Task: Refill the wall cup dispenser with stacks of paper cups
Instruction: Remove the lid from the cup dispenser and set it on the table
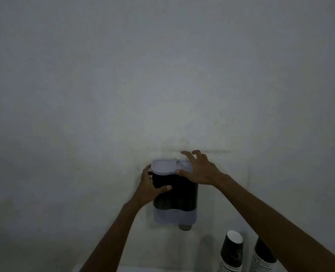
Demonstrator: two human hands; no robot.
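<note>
The cup dispenser [179, 199] hangs on the wall, dark in the middle with a pale grey base and a pale grey lid [163, 167] on top. My left hand [150, 188] grips the dispenser's left side, thumb across the dark front. Over the right part of the top, my right hand [199, 169] lies with fingers spread, its thumb at the front edge. A cup bottom [185, 227] pokes out below the base. Two stacks of dark paper cups [231, 252] [262, 256] stand at the lower right, the second partly hidden by my right forearm.
A plain, dimly lit white wall [162, 75] fills most of the view. A pale surface edge [152, 268] shows at the bottom beneath the dispenser.
</note>
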